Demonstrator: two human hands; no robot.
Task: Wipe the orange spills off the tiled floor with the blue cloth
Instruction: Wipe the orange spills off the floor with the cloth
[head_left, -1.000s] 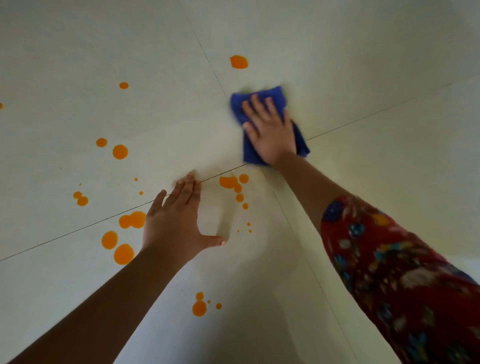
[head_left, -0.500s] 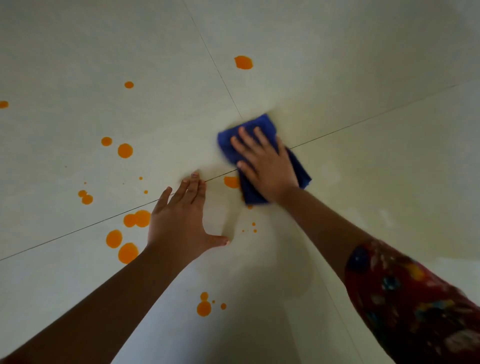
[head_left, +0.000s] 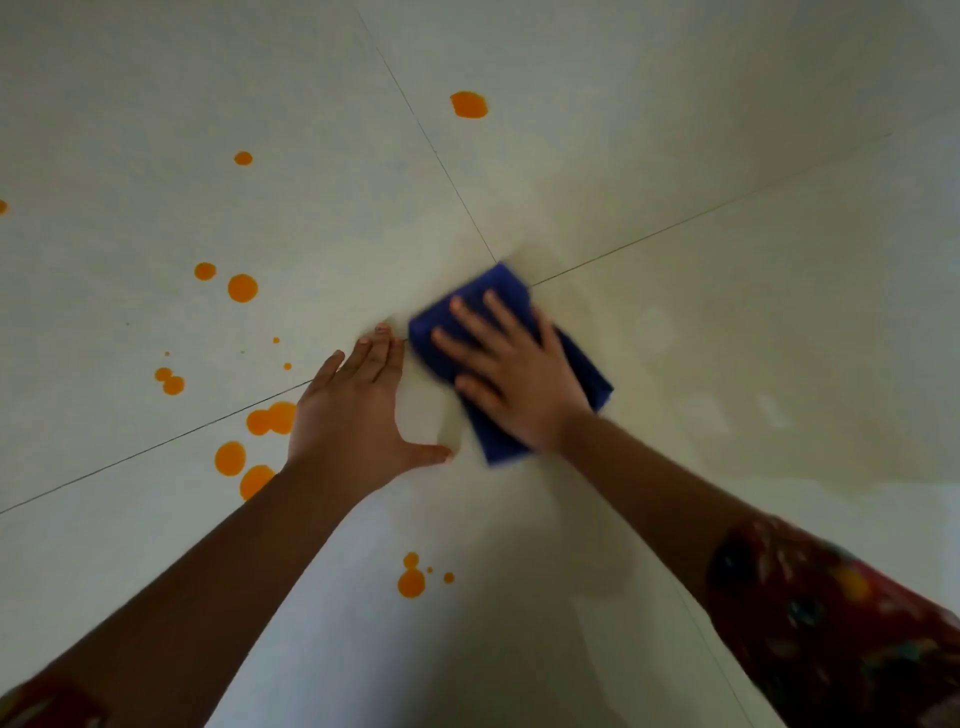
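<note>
My right hand (head_left: 511, 374) lies flat with spread fingers on the folded blue cloth (head_left: 584, 364), pressing it onto the pale tiled floor (head_left: 675, 156) where the grout lines cross. Just to its left, my left hand (head_left: 353, 410) rests flat on the floor, fingers straight and thumb out. Orange spills dot the tiles: a large drop (head_left: 469, 105) at the far middle, a pair of drops (head_left: 242, 287) at the left, a cluster (head_left: 270, 421) beside my left wrist, and a small group (head_left: 411, 582) between my forearms.
Grout lines (head_left: 436, 150) run diagonally across the floor. A faint yellowish smear (head_left: 660, 332) marks the tiles to the right of the cloth. Smaller orange dots (head_left: 173, 385) lie at the far left.
My right hand has slid the blue cloth toward me and leftward, over the orange drops that lay near my left hand's fingertips; those drops are gone from view. My left hand stayed put.
</note>
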